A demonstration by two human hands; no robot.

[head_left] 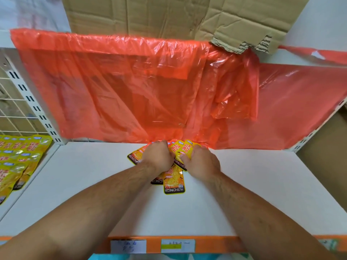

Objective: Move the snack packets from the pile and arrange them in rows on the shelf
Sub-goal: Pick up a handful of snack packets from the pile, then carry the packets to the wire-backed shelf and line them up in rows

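Shelf (90, 184): left grip (158, 155) and right grip (201, 164) are clutching packets (173, 182).
Packets between them are looking light, slick, floppy; pinch flat edges.

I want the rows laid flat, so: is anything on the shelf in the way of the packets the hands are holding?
Nothing visible lies on the white shelf around them. Only the orange plastic sheet hangs down to the back edge, just behind the packets that the left hand and right hand grip.

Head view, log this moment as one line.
left hand: grips KONCHEW packets | right hand: grips KONCHEW packets | surface: white shelf
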